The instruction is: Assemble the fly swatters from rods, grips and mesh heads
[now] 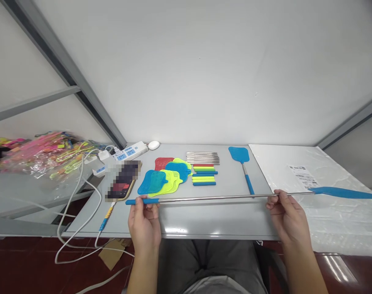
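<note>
A fly swatter (216, 198) with its metal rod drawn out long spans the front of the table, held level above it. My left hand (144, 222) is closed round its blue grip at the left end. Toward the other end, my right hand (288, 216) pinches the rod near the blue paddle, which is seen almost edge-on. Behind it lies a second blue fly swatter (239, 155), its rod short. Loose mesh paddles (153, 182) in blue, yellow and red overlap at centre left. Beside them are a row of metal rods (202, 158) and several coloured grips (204, 179).
A phone (129, 181), partly blurred, lies at the left by a white power strip (132, 151) with trailing cables. A white padded mailer (277, 167) covers the table's right side. Plastic-bagged colourful items (51, 159) are at far left. A wall stands behind the table.
</note>
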The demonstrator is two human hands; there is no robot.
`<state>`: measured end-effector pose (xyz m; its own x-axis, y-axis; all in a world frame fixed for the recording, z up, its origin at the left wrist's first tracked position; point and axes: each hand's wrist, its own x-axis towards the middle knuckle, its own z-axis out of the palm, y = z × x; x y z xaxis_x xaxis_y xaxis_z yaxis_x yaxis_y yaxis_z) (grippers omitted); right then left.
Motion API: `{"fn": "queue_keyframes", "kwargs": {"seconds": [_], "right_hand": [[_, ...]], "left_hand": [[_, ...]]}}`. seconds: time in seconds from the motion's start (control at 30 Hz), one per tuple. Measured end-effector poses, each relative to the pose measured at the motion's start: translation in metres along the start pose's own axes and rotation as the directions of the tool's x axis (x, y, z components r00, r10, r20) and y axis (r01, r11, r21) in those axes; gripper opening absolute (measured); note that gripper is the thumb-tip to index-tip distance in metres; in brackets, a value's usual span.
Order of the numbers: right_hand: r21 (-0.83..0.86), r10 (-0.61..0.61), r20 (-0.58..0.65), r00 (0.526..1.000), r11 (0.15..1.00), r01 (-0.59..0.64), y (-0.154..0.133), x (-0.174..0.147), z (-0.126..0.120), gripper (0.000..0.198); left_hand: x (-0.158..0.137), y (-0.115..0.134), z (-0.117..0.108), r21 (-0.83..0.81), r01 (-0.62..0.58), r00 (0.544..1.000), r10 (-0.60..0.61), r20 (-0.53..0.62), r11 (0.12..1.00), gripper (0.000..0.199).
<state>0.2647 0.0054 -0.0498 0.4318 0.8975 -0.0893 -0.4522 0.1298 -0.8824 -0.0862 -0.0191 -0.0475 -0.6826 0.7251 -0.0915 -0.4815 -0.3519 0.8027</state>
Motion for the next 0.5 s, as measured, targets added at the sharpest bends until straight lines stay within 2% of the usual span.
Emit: {"fn": "queue_keyframes", "kwargs": {"seconds": [0.17,0.37,0.5], "right_hand": [[0.026,0.011,-0.017,1.000,1.000,-0.010,-0.002,0.005,-0.008,0.023],[0.168,0.044,-0.080,0.996,0.985,-0.030,-0.005,0.014,-0.014,0.024],[0.142,0.041,-0.104,0.994,0.989,-0.026,-0.006,0.013,-0.011,0.022]], "left_hand": [[0.014,0.007,-0.011,-0.023,-0.052,0.996,0.050,-0.072,0.998,0.021],[0.025,0.015,-0.022,-0.044,-0.116,0.985,0.109,-0.137,0.992,0.018],[0.028,0.016,-0.023,-0.056,-0.118,0.983,0.109,-0.149,0.991,0.020]]}}
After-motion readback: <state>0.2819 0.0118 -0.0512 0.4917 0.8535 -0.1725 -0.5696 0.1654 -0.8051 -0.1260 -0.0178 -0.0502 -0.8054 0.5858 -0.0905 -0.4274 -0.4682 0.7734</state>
